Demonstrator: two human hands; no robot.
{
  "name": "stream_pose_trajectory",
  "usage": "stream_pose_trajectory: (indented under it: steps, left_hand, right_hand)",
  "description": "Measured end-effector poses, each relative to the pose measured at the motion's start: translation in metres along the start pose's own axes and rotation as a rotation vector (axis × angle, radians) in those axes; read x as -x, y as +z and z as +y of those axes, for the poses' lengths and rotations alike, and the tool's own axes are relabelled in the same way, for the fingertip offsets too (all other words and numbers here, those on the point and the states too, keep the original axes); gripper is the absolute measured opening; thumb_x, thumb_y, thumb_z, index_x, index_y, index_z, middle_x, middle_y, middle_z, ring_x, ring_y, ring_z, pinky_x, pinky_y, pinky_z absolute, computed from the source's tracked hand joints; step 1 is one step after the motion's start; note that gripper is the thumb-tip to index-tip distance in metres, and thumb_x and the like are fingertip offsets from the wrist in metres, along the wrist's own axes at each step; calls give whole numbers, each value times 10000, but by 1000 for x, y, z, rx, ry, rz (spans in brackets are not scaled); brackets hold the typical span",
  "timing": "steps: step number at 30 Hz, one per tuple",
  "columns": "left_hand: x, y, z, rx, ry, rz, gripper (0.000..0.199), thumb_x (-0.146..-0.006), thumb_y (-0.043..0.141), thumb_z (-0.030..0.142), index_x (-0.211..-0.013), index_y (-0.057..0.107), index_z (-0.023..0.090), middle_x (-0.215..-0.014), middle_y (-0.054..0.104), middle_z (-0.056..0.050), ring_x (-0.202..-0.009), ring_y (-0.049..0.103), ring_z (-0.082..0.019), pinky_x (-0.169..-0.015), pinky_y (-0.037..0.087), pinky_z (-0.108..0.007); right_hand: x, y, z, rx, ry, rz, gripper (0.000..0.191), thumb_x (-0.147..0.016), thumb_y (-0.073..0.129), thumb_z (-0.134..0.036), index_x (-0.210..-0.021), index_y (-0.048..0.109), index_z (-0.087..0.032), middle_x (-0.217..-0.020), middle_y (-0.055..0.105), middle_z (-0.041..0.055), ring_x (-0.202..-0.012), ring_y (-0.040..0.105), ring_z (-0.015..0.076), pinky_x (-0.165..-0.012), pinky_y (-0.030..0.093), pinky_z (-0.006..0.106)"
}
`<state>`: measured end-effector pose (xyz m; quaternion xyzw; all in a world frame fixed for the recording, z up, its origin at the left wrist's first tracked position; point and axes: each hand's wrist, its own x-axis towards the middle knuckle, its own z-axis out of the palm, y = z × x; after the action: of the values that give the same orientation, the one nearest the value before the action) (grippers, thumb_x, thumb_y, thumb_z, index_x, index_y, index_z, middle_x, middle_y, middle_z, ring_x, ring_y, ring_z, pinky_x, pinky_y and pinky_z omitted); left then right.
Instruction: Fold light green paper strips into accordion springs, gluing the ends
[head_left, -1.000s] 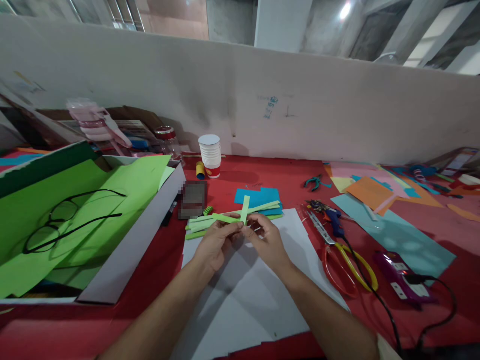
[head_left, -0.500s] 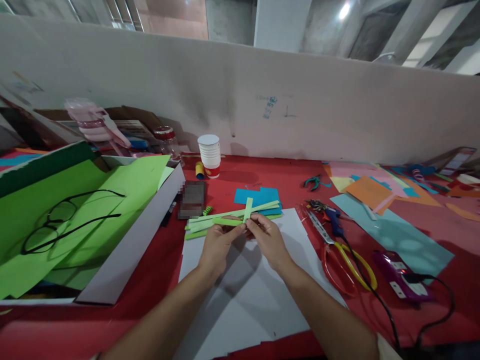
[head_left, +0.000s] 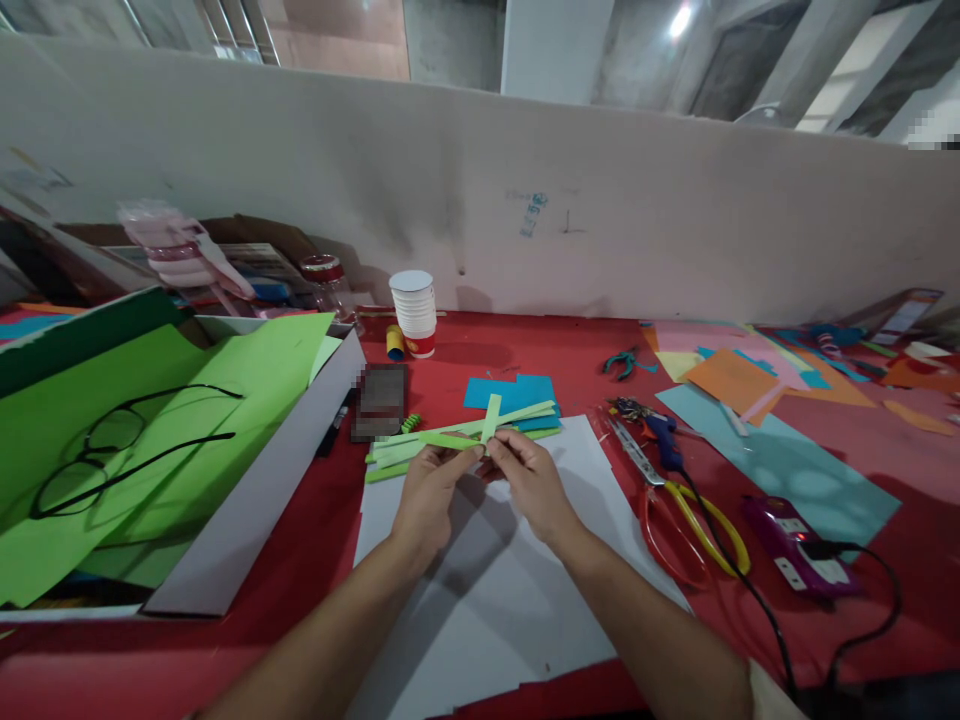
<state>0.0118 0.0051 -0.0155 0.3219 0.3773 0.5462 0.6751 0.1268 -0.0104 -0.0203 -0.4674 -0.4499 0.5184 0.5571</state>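
Observation:
Between both hands is a light green paper strip (head_left: 491,418), with one end standing up and another length pointing left, joined at a corner by my fingertips. My left hand (head_left: 429,497) pinches it near the fold. My right hand (head_left: 529,482) pinches it from the other side, thumb and fingertips together. Just behind the hands, more green paper strips (head_left: 390,455) lie across the far edge of a white paper sheet (head_left: 517,590). Blue paper pieces (head_left: 491,392) lie past the strips. A small green paper coil (head_left: 411,423) rests to their left.
A box (head_left: 300,465) of green paper with eyeglasses (head_left: 97,452) stands left. Stacked paper cups (head_left: 415,310) and a dark, blurred-out item (head_left: 379,400) are behind. Scissors (head_left: 694,520), a glue gun (head_left: 663,440), a purple power strip (head_left: 796,550) with a cable, and pliers (head_left: 621,364) lie right.
The strip's left-pointing length has tilted a little between my fingers, and my hands stay closed on it. The whole view has shifted slightly.

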Motion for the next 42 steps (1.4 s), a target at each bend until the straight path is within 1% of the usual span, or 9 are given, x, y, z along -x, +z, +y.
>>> stream_pose_trajectory:
  steps: [3,5,9,14,20,26,32,38,42]
  left_hand:
    - [-1,0,-1,72,-20,35,140,-593,758,167,-662,636,155,-700,669,-7,-660,589,-125,-672,445,-248]
    - [-2,-1,-2,105,-51,28,136,-599,755,169,-662,635,152,-692,667,-9,-658,591,-124,-668,447,-247]
    - [-2,-1,-1,132,-62,-1,138,-619,747,175,-717,652,153,-708,670,-13,-670,591,-123,-683,450,-248]
    - [2,1,-2,72,-3,10,125,-628,740,178,-719,659,154,-722,670,-15,-707,596,-133,-718,445,-252]
    - [2,2,-3,35,44,-14,118,-637,736,187,-729,667,165,-740,677,-11,-723,599,-138,-724,444,-251]
    - [2,0,0,31,3,-70,112,-598,722,140,-697,677,164,-730,677,-18,-713,602,-146,-712,442,-253]
    - [0,-1,-4,110,-77,-116,104,-622,724,174,-685,642,161,-627,611,5,-619,566,-134,-655,445,-272]
    - [-2,-3,-5,116,-126,-74,221,-583,750,153,-744,601,179,-644,627,13,-622,584,-130,-654,452,-265]
    - [-3,-4,-7,119,-134,-81,225,-595,761,178,-751,599,177,-664,621,21,-607,575,-112,-628,455,-253]
  right_hand:
    - [1,1,-2,-125,53,-12,259,-801,561,-451,-843,631,-205,-700,622,2,-605,600,150,-610,521,296]
    - [1,1,-2,-153,44,-31,240,-795,580,-426,-882,633,-209,-718,632,0,-620,608,148,-633,520,299]
    - [2,1,2,-4,-68,0,204,-760,645,-344,-914,635,-212,-733,633,-13,-632,602,131,-651,508,276]
    - [3,2,1,-14,-75,16,186,-770,627,-334,-901,642,-204,-779,645,-4,-676,615,135,-653,517,266]
    - [2,2,-4,-80,-25,36,165,-762,631,-337,-827,643,-186,-722,632,-8,-644,604,121,-614,512,248]
    - [0,-1,-6,-93,6,103,162,-728,656,-331,-786,645,-180,-618,607,-25,-555,564,105,-550,472,233]
    - [1,-1,-8,-87,23,91,155,-710,668,-319,-752,635,-173,-583,596,-33,-511,541,100,-518,450,228]
    - [1,0,-4,-75,5,92,155,-712,661,-323,-750,625,-177,-591,593,-30,-512,537,106,-511,456,229]
    - [1,0,-1,-36,-29,81,169,-725,649,-344,-754,621,-180,-607,579,-28,-518,524,106,-516,454,231]
